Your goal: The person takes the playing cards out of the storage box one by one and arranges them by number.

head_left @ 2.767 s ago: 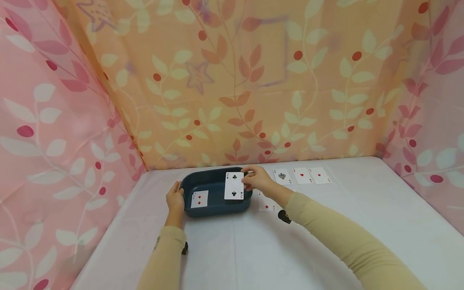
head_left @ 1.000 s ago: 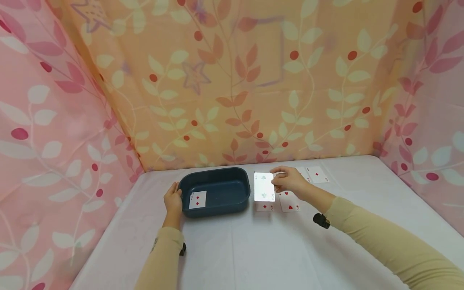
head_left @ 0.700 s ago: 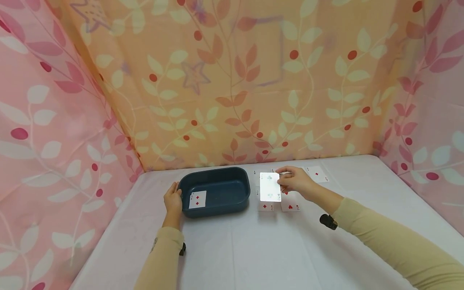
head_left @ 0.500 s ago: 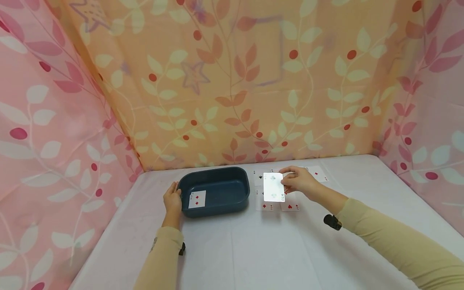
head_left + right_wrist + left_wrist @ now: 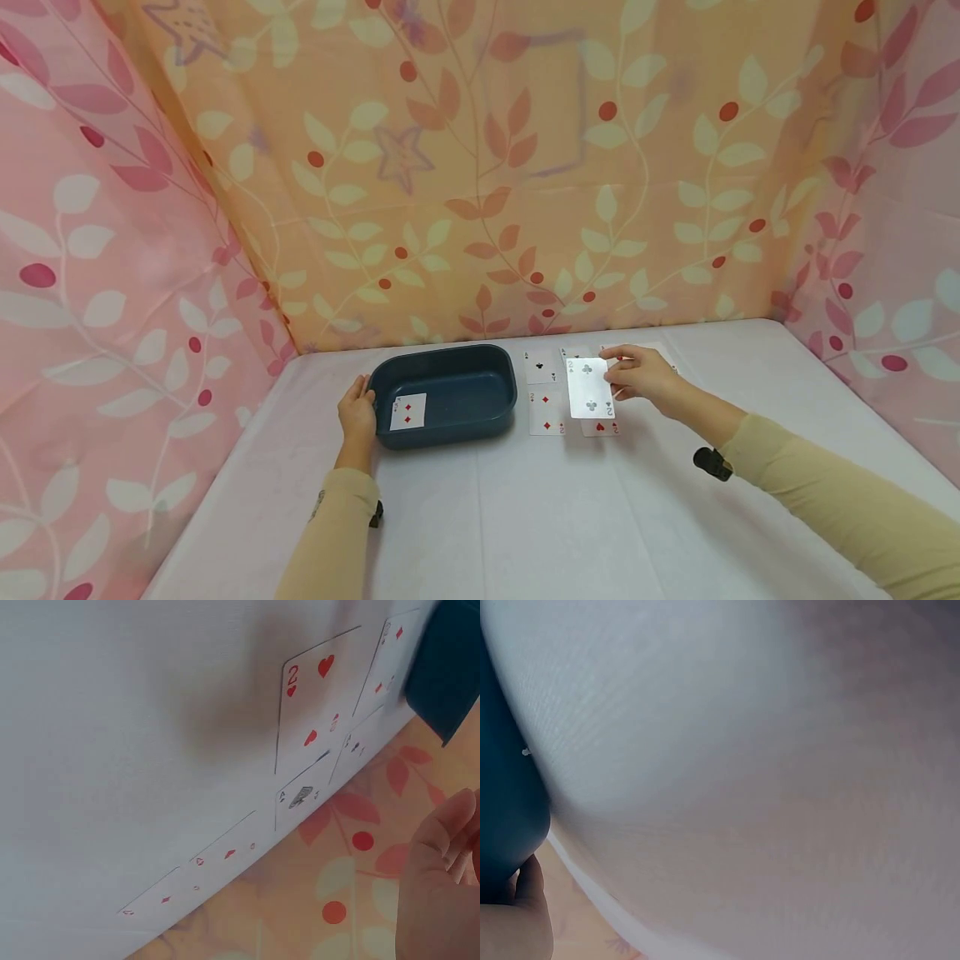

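Note:
My right hand (image 5: 647, 379) pinches a two of clubs (image 5: 588, 387) by its right edge, face up and raised over the table. Below it a two of hearts (image 5: 306, 697) lies partly covered in the head view, with a two of diamonds (image 5: 547, 411) to its left. My left hand (image 5: 357, 412) grips the left end of a dark blue plastic tub (image 5: 480, 433). Inside that tub, at the left, lies a card with red diamonds (image 5: 408, 412). The left wrist view shows only the tub's side (image 5: 510, 780) and part of the hand.
Behind the twos runs a row of aces: clubs (image 5: 539, 367), spades (image 5: 300, 796), hearts (image 5: 229, 855) and diamonds (image 5: 165, 898). The table has a white cloth (image 5: 480, 517). Leaf-patterned curtains (image 5: 450, 208) stand at the back and both sides.
My right hand has carried the two of clubs from over the tub rightward, past the two of diamonds, to above the two of hearts. My left hand stays on the tub.

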